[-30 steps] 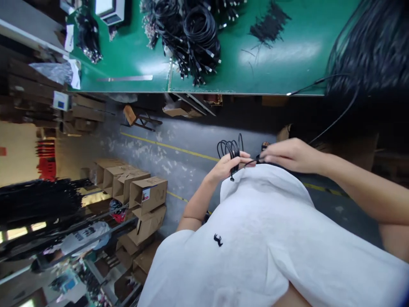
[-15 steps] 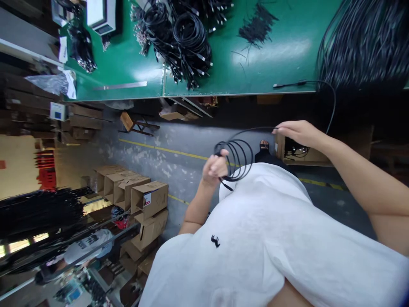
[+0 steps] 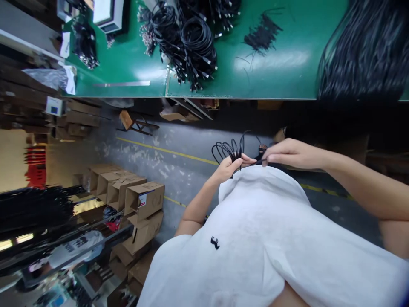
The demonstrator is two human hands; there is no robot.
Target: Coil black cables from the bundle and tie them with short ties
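Evidently a winding job is near its close: the left hand (image 3: 228,166) has its grip closed around a coil of black cable (image 3: 227,149), held low in front of the white shirt (image 3: 271,234), above the floor (image 3: 179,157) and short of the green counter (image 3: 287,68). The right hand (image 3: 286,153) sits just beside it, fingertips pinched shut on what looks like the loose end (image 3: 260,158) of that same cable. The loops stand bunched and upright over the left fingers. To my eye, the next move calls for keeping the loops together while the end is secured. Finished coils (image 3: 191,42) lie heaped on the counter, with short black ties (image 3: 262,34) near them.
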